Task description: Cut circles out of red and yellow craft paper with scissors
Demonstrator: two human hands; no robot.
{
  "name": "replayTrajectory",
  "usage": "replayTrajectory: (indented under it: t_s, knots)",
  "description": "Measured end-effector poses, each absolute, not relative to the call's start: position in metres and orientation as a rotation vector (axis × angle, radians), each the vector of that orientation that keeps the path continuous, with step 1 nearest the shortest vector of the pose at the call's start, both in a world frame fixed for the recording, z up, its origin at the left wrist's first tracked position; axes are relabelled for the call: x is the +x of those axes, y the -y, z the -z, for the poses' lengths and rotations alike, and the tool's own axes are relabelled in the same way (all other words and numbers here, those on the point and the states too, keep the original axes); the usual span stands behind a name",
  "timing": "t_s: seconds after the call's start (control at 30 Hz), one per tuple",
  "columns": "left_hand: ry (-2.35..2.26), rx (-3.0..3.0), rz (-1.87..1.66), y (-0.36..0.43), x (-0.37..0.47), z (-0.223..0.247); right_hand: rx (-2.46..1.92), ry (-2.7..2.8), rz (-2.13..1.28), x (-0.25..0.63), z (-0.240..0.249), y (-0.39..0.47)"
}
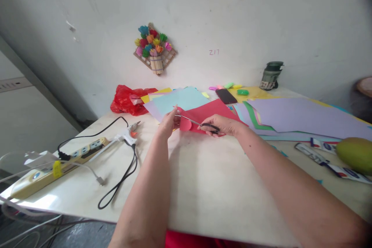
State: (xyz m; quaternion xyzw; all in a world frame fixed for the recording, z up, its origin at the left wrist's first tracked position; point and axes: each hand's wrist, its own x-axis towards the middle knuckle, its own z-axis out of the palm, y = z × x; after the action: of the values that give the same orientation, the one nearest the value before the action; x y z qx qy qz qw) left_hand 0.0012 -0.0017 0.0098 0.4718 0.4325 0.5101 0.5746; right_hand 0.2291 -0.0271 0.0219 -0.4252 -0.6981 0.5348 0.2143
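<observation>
My right hand (219,124) is wrapped round the black handles of a pair of scissors (190,120), whose blades point left. They lie across the left part of a red paper sheet (213,111). A cut piece of the red paper (185,124) curls down beneath the blades. At the sheet's left edge, my left hand (170,121) pinches the red paper near the scissor tips. Behind it lie a light blue sheet (180,99) and a lilac one, partly covered by the red sheet.
To the left are a glue gun (128,135) with a looped cord and a power strip (61,168). A red plastic bag (126,100), a phone (226,96) and a bottle (271,75) stand along the wall. Lilac sheets (290,116) and a mango (354,155) are at right.
</observation>
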Motion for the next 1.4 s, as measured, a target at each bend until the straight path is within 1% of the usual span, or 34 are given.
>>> replayTrajectory:
  t_s: [0.13,0.27,0.37,0.67,0.83,1.0,1.4]
  knots:
    - [-0.968,1.168,-1.029,0.011,0.001,-0.012,-1.116,1.958,-1.384,0.227,-0.021,0.028]
    - [-0.918,1.215,-0.927,0.018,0.000,-0.013,-1.104,1.872,-1.390,0.223,-0.022,0.031]
    - [-0.948,1.217,-0.976,0.017,-0.001,-0.012,-1.079,1.813,-1.417,0.220,-0.024,0.033]
    - [-0.949,1.222,-1.228,0.011,0.003,-0.008,-1.079,1.788,-1.343,0.218,-0.018,0.029]
    - [-0.896,1.253,-1.182,0.010,0.009,-0.004,-1.022,1.763,-1.364,0.218,-0.014,0.027]
    - [-0.913,1.227,-1.216,0.008,0.011,-0.004,-1.018,1.780,-1.374,0.219,-0.013,0.026]
    - [-0.810,1.315,-1.093,0.009,0.010,-0.006,-0.960,1.874,-1.357,0.226,-0.013,0.024]
